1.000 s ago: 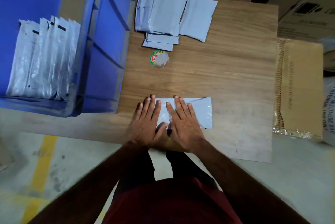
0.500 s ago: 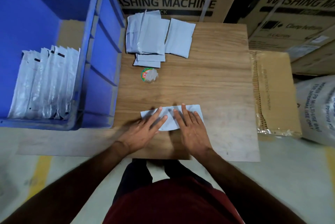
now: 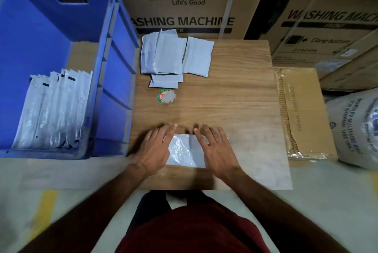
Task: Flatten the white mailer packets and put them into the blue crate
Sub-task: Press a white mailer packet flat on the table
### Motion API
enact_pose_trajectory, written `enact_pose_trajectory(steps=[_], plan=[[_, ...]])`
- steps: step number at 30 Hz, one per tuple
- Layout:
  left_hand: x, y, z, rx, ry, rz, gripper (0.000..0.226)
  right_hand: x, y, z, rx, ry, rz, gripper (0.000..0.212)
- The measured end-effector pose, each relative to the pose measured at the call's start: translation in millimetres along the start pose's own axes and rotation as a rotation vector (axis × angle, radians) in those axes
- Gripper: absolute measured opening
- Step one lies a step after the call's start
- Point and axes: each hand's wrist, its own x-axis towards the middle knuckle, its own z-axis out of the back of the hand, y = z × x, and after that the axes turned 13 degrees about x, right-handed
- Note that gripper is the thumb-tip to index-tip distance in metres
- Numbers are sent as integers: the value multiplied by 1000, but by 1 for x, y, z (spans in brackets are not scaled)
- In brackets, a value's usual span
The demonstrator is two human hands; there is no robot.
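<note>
Both palms flat, fingers spread: my left hand [image 3: 154, 146] and right hand [image 3: 216, 146] press the ends of one white mailer packet [image 3: 187, 151] on the wooden board [image 3: 235, 99]. Pressing nearly done, I judge. A row of packets [image 3: 55, 109] already stands in the blue crate [image 3: 36, 33] to my left. An unflattened pile [image 3: 171, 57] waits at the board's far edge. A round sticker [image 3: 166, 97] lies between; nothing blocks the way to the crate.

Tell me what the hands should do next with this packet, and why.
Probably lift the packet and carry it left into the blue crate. It looks flat under the open left hand and right hand, and earlier packets already stand there.
</note>
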Motion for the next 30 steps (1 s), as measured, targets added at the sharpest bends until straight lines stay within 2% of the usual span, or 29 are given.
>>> enact_pose_trajectory(steps=[2, 7, 17, 20, 24, 30], plan=[[-6, -16, -16, -23, 35, 52, 74, -1, 13, -15, 89, -27, -44, 73], [-21, -39, -59, -79, 127, 38, 67, -8, 30, -57, 264, -52, -120, 63], [-15, -75, -52, -101, 134, 257, 73, -5, 12, -68, 349, -102, -24, 63], [-7, -82, -51, -137, 45, 151, 71, -14, -3, -62, 355, -157, -66, 64], [-1, -80, -66, -155, 41, -20, 68, -24, -21, -67, 307, -150, -90, 61], [0, -90, -69, -108, 3, 47, 70, -22, -22, -68, 364, -130, -89, 62]])
